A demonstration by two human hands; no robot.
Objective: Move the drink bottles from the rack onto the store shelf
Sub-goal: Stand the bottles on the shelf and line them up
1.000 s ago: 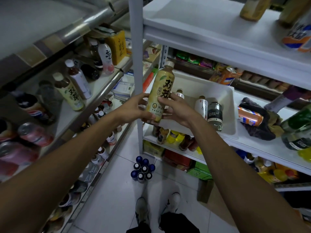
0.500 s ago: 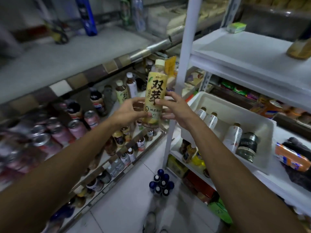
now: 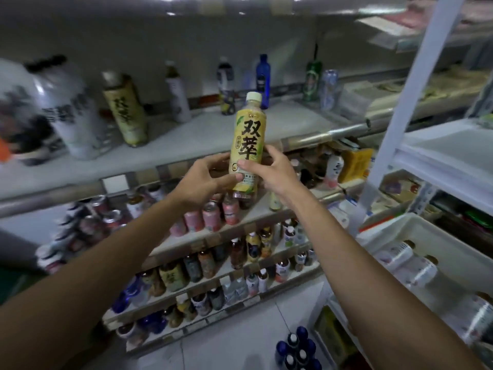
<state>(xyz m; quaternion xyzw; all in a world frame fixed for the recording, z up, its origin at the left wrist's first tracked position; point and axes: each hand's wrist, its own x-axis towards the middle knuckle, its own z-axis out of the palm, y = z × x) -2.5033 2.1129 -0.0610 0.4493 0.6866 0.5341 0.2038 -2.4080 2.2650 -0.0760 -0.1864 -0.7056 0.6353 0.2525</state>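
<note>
here, i'm watching both hands, left hand (image 3: 202, 180) and right hand (image 3: 269, 170), gripping yellow tea bottle (image 3: 248, 145) upright before store shelf (image 3: 240, 129); risking nudging matching bottle (image 3: 125, 110) standing nearby while placing.

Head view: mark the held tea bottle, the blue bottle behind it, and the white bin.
held tea bottle (image 3: 249, 134): head view, on its yellow label's big characters.
blue bottle (image 3: 263, 76): head view, on the middle of its body.
white bin (image 3: 453, 247): head view, on its bare inner wall.
</note>
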